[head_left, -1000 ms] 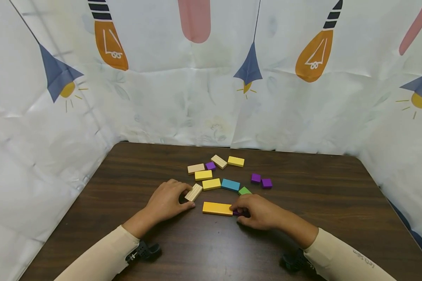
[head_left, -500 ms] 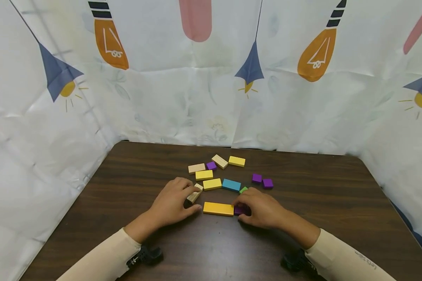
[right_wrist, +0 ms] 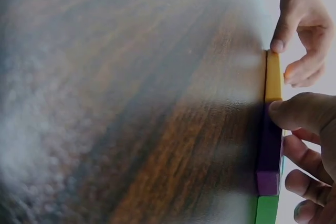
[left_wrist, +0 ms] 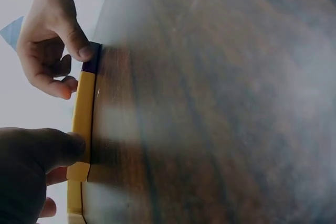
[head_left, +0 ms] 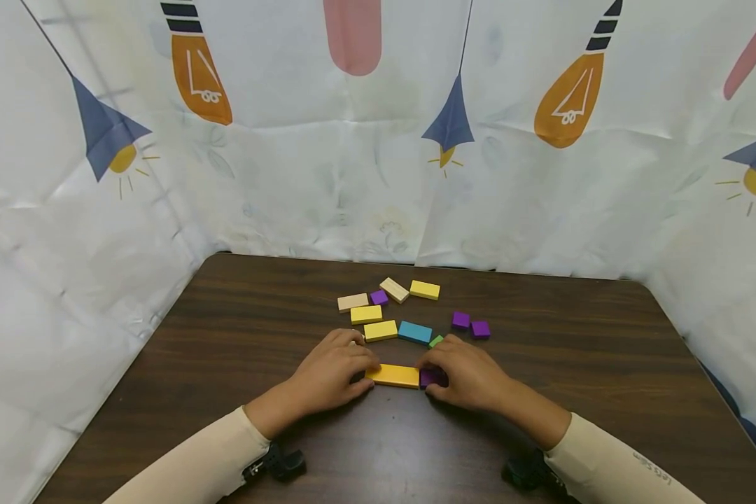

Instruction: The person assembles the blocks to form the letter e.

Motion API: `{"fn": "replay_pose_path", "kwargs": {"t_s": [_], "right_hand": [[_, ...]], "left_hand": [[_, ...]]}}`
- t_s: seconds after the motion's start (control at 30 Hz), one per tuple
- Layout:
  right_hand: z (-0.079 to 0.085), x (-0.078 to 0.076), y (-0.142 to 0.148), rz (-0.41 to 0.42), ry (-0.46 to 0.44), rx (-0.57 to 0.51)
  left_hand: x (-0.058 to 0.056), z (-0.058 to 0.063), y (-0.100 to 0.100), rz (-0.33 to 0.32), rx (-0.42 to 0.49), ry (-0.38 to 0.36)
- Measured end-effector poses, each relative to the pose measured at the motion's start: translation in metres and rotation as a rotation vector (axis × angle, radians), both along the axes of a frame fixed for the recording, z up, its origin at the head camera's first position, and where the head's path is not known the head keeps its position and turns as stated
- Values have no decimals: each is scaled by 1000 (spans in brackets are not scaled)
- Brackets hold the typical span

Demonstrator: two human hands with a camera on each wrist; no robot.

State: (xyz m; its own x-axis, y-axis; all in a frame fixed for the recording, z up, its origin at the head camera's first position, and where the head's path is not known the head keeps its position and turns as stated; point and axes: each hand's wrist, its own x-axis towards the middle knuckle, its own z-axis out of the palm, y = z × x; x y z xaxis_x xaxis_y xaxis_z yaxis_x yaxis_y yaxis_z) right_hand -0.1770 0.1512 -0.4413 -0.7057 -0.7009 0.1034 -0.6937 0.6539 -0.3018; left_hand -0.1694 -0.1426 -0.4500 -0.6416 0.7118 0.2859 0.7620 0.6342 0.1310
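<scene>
A long orange-yellow block [head_left: 395, 376] lies flat on the table, end to end with a purple block [head_left: 432, 379] on its right. At the yellow block's left end, my left hand [head_left: 332, 372] pinches it, thumb on the near side and fingers behind. My right hand [head_left: 470, 376] pinches the purple block; in the right wrist view its thumb [right_wrist: 294, 109] presses near the joint of the two blocks. A pale wooden block is mostly hidden behind my left hand. Just beyond the right fingers a green block [head_left: 437, 341] shows partly.
Beyond the hands lie yellow blocks [head_left: 380, 331], a blue block [head_left: 414, 332], pale wooden blocks [head_left: 353, 302] and a small purple block [head_left: 379, 297]. Two purple cubes [head_left: 470, 325] lie to the right. A printed white curtain [head_left: 378, 175] hangs behind the dark wooden table [head_left: 561, 336].
My left hand has left the pale wooden block and moved right and nearer, onto the yellow block's left end. The right hand has stayed at the purple block, almost still.
</scene>
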Motion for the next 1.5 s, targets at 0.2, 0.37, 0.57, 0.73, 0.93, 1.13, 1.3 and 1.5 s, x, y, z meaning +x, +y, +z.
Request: {"fn": "replay_pose_path", "kwargs": {"t_s": [0.2, 0.37, 0.57, 0.73, 0.93, 1.13, 1.3, 1.5], "right_hand": [[-1, 2, 0, -6, -8, -7], [-1, 3, 0, -14, -9, -22], [1, 3, -3, 18, -149, -112], [1, 3, -6, 64, -226, -150], [-3, 3, -9, 74, -228, -153], [-4, 3, -8, 71, -238, -148], [-4, 3, -8, 78, -236, -153], [-5, 3, -7, 80, -228, -156]], "left_hand": [[0, -2, 0, -1, -3, 11], [1, -3, 0, 1, -11, -2], [2, -2, 0, 7, -9, -15], [1, -2, -1, 6, -3, -15], [1, -2, -1, 6, 9, -21], [-3, 3, -3, 26, 40, -44], [-17, 9, -12, 104, 92, -35], [-42, 12, -30, 247, 83, -49]]}}
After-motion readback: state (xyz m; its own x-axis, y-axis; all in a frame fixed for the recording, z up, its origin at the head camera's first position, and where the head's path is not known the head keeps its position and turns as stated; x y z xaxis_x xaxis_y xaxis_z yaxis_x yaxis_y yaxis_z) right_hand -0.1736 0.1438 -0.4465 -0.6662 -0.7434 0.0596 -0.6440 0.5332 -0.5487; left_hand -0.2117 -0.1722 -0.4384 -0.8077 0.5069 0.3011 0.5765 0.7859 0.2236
